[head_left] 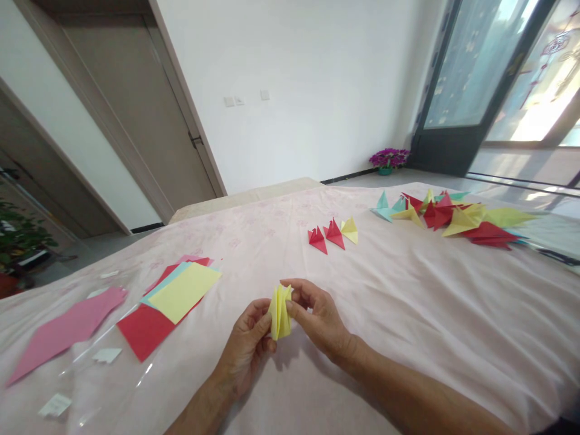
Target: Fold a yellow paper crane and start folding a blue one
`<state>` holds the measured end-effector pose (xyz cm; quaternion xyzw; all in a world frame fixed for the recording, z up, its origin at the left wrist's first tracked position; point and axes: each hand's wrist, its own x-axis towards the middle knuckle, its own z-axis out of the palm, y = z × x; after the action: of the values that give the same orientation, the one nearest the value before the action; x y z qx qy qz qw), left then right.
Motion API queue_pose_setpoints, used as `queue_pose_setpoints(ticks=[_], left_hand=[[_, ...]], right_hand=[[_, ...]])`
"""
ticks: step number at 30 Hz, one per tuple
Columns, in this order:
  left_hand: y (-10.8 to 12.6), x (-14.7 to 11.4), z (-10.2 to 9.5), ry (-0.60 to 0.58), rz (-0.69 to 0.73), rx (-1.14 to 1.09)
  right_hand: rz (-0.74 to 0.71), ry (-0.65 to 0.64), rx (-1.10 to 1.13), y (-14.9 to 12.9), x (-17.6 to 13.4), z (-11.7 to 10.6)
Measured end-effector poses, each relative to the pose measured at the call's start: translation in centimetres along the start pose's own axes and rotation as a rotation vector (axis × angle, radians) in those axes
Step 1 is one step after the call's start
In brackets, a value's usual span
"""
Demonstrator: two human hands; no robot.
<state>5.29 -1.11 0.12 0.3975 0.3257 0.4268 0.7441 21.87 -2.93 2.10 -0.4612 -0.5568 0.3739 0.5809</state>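
Head view: left grip [249, 333] and right grip [319, 315] pinch folded yellow paper [281, 317]; a pot [385, 172] holds flowers [388, 157].

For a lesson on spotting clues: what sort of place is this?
Probably a room in a home: there is a brown door with a handle, a pale pink cloth spread out, and potted purple flowers by the wall.
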Motion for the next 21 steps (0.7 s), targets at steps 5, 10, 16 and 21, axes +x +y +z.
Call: queue_pose_setpoints(ticks=[5, 10, 16, 21], left_hand=[[0.2, 0.2, 0.0, -0.013, -0.045, -0.053], [0.3, 0.2, 0.0, -0.043, -0.073, -0.04], [0.2, 0.3, -0.3, -0.063, -0.079, -0.028], [0.5, 0.2, 0.1, -0.063, -0.096, -0.002]], right_hand=[[0.032, -0.005, 0.113, 0.1, -0.3, 0.1], [0.079, -0.047, 0.204, -0.6, -0.4, 0.0], [0.057, -0.055, 0.214, -0.7, -0.4, 0.0], [0.036, -0.045, 0.166, -0.3, -0.4, -0.1]])
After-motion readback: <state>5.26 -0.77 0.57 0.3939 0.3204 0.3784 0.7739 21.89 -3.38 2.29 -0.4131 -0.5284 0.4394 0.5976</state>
